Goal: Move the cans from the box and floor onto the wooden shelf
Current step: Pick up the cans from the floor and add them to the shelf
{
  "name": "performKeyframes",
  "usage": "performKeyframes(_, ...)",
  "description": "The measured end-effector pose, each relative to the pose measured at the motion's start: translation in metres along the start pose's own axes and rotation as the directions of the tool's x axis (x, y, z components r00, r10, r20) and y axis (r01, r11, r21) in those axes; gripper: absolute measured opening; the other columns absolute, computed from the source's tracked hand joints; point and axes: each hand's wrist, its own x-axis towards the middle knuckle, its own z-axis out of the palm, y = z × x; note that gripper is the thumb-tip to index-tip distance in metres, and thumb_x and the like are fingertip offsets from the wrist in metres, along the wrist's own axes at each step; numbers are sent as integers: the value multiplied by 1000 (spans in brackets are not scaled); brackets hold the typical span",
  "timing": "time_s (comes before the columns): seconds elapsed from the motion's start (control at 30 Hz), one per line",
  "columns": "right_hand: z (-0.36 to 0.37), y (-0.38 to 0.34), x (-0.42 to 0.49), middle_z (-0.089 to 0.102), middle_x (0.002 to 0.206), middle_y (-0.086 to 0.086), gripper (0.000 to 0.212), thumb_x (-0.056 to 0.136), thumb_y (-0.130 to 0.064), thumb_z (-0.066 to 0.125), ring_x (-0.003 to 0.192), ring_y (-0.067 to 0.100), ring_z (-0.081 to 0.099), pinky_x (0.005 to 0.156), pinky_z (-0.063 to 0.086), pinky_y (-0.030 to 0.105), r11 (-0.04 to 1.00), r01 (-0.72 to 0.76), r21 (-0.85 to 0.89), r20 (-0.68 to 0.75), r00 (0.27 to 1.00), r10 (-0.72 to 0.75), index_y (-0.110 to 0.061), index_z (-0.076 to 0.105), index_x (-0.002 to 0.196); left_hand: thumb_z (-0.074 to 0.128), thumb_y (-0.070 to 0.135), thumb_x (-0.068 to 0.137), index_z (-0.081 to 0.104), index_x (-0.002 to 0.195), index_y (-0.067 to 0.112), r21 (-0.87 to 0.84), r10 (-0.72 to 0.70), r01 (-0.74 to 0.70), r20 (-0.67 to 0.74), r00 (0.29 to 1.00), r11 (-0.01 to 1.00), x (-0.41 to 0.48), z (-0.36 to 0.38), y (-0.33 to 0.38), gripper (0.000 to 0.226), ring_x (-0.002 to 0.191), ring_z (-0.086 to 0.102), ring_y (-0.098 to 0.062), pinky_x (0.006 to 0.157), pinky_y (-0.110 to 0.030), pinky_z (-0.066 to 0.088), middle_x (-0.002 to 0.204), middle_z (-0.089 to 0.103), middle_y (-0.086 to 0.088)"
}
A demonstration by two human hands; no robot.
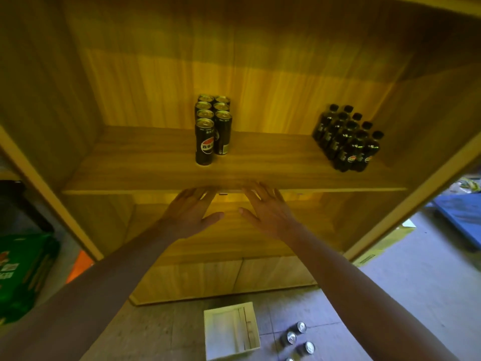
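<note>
While both my left hand (191, 212) and right hand (265, 209) hover open and empty at the wooden shelf (145, 162) edge, I judge the floor cans (298, 337) beside the box (230, 330) rigid, smooth, moderately heavy, best grasped mid-body.

Black cans on the shelf (212, 126) stand upright in two tight rows running front to back on the wooden shelf (156, 162), near its middle, the front one showing a round red, white and blue logo. A white box (231, 330) sits open on the floor below. Just to its right, more cans on the floor (296, 334) stand upright, silver tops showing.
</note>
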Motion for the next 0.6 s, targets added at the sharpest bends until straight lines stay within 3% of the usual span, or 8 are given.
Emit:
performKeyframes(0.13,8,23,-59,16,167,10,84,89,-72,12,153,34,14,119,21,60,996,-84,34,48,995,82,-25,19,158,2,84,75,30,151,17,64,-30,24,92,995,998,-8,4,56,105,141,35,-30,112,-41,31,156,34,-11)
performKeyframes(0.27,18,70,-138,18,166,12,84,90,-73,12,152,35,16,119,20,60,978,-195,73,60,980,191,-23,19,158,29,70,91,33,149,14,56,44,-51,117,992,997,-10,23,136,81,140,36,-31,113,-43,33,155,35,-13)
performKeyframes(0.4,26,122,-216,19,166,12,71,99,-64,29,152,35,16,118,20,60,948,-308,83,60,951,303,-22,23,157,28,71,89,49,124,16,8,170,-173,128,977,985,-6,50,227,69,115,55,-31,90,-39,44,125,56,-10)
performKeyframes(0.6,42,188,-318,22,164,13,70,99,-63,31,150,36,21,117,24,58,853,-511,104,90,859,504,-22,25,155,35,66,93,37,143,20,-81,332,-322,192,924,943,11,95,348,69,141,34,-27,114,-43,30,153,37,-8)
